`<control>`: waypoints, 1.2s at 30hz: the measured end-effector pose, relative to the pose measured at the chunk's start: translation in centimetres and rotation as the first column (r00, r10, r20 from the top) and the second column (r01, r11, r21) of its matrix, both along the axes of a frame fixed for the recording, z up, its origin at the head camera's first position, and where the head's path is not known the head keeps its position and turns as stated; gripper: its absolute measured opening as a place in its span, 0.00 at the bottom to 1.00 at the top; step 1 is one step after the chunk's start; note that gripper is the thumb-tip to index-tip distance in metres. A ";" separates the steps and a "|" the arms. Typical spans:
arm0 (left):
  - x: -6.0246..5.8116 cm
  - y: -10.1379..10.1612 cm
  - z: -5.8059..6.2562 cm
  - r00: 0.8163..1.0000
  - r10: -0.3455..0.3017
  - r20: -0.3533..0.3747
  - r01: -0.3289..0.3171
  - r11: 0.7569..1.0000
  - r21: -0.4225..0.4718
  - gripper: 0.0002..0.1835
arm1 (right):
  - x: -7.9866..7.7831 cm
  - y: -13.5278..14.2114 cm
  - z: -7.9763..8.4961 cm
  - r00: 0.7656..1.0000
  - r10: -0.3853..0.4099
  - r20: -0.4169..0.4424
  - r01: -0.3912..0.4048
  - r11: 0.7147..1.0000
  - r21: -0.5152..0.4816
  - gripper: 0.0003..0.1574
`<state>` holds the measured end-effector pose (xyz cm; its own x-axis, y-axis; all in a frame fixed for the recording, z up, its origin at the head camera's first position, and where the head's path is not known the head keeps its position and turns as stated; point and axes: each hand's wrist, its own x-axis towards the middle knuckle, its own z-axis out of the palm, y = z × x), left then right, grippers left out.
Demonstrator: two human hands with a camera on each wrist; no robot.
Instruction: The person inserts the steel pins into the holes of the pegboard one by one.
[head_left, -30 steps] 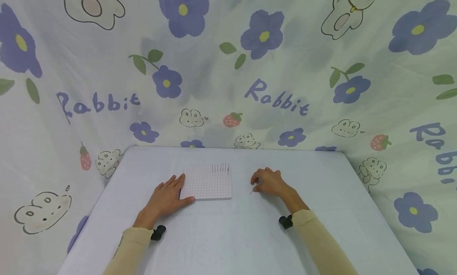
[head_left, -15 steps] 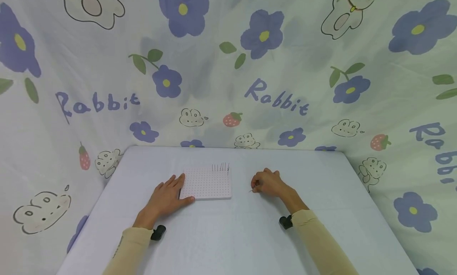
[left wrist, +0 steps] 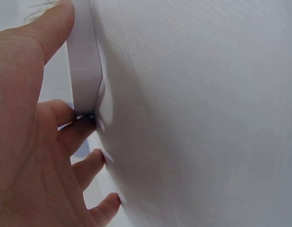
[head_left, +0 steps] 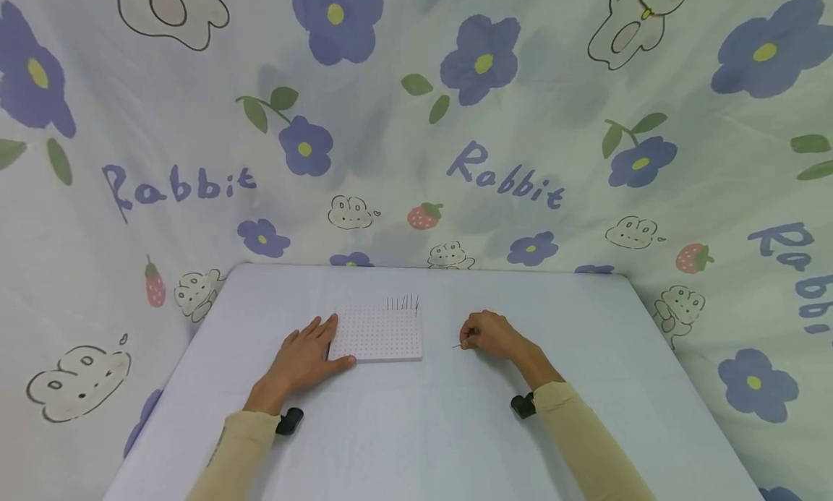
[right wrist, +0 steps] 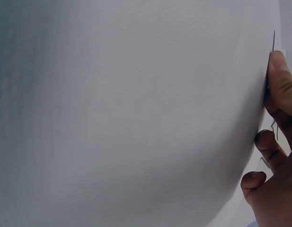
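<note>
A pale, thin board (head_left: 374,335) dotted with a grid of small marks lies left of the table's middle. Several thin dark needles (head_left: 403,303) stand in a row at its back right corner. My left hand (head_left: 302,364) rests spread against the board's left side, thumb over the front left corner; the left wrist view shows the thumb (left wrist: 56,28) on the board's edge (left wrist: 84,61). Right of the board, my right hand (head_left: 489,335) pinches a needle (right wrist: 273,41) between thumb and index finger, low over the cloth, one end sticking out leftward.
White cloth covers the table (head_left: 403,443). A patterned curtain (head_left: 390,125) with flowers and rabbits hangs behind and at both sides. Small black cameras (head_left: 289,421) sit at both wrists. Thin bent wires (right wrist: 274,126) show behind the right fingers.
The needle in my right hand has turned from slanting down to lying nearly level, and the right fingers have shifted slightly. My left hand and the board have stayed put.
</note>
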<state>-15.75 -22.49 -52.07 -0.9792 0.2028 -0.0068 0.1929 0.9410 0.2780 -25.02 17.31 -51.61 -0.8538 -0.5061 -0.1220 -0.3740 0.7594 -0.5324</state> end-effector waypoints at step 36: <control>0.5 0.4 0.8 1.000 -0.006 -0.024 0.006 1.000 0.002 0.54 | -1.4 -4.8 2.4 0.998 0.038 -0.041 -0.043 0.991 -0.130 0.06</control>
